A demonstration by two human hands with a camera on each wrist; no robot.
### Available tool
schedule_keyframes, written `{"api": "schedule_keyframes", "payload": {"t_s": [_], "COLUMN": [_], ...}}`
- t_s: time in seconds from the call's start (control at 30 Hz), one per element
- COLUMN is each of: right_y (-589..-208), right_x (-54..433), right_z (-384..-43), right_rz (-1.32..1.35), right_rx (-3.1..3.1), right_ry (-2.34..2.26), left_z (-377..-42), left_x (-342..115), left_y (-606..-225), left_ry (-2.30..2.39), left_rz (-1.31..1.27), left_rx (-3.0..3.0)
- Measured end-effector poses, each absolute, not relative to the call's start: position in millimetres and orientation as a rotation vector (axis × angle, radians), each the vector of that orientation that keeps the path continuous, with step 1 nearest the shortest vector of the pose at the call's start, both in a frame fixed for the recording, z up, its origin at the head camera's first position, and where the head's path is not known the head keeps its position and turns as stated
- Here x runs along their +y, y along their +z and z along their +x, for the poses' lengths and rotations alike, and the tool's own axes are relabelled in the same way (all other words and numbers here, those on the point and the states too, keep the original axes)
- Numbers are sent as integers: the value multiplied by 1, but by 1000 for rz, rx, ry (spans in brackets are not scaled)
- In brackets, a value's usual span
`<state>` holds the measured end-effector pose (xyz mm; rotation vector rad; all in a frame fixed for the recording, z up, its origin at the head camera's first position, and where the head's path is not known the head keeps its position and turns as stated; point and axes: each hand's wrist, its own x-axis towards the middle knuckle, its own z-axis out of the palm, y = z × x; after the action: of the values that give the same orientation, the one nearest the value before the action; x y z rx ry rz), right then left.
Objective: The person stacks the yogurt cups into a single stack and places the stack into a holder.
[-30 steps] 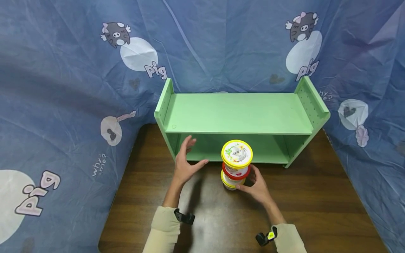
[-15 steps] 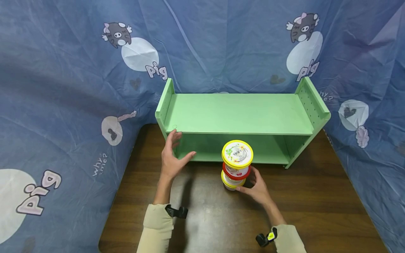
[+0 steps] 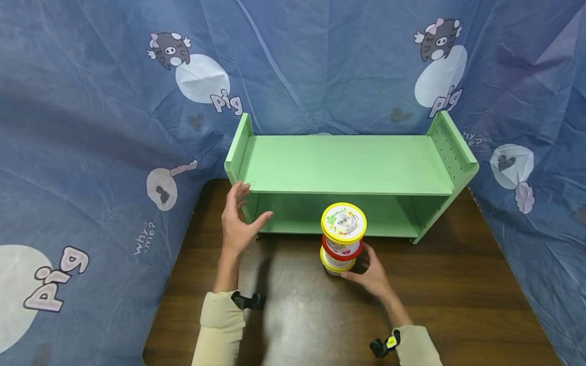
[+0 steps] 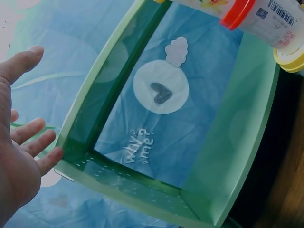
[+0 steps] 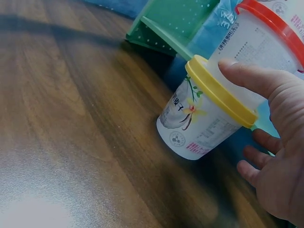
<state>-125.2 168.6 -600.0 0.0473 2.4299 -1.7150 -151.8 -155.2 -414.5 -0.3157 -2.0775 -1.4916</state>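
Three white tubs stand stacked on the table in front of the shelf. The top tub (image 3: 343,223) has a yellow lid, the middle tub (image 5: 266,45) a red one, and the bottom tub (image 5: 199,111) another yellow one. My right hand (image 3: 373,274) is spread at the stack's right side. Its thumb (image 5: 247,76) lies at or close against the lower part of the middle tub; contact is hard to tell. The other fingers are loosely bent, apart from the bottom tub. My left hand (image 3: 238,229) is spread with nothing in it, near the shelf's left front end.
A light green two-level shelf (image 3: 343,162) stands at the back of the brown wooden table (image 3: 302,315). Blue cloth (image 3: 320,66) with pig prints hangs behind and at both sides. Black wrist cameras sit on both cuffs.
My left hand has moved left, away from the stack, toward the shelf's left end. The right hand and the stacked tubs have stayed in place.
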Motion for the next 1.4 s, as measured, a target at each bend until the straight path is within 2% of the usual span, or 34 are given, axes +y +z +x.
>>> {"api": "schedule_keyframes", "payload": {"t_s": [0.23, 0.57, 1.4], "right_y": [-605, -609, -619], "right_x": [167, 166, 163], "right_z": [-126, -126, -123], "right_rz": [57, 78, 91], "right_rx": [2421, 2413, 2391], "right_ry": [-1705, -1669, -1686], "left_z": [-156, -175, -188], "left_x": [-163, -186, -199], "left_y": [-411, -436, -422], "left_ry": [-1458, -1395, -1322], "left_rz": [-278, -280, -225], "left_rx": [-2066, -2013, -2042]}}
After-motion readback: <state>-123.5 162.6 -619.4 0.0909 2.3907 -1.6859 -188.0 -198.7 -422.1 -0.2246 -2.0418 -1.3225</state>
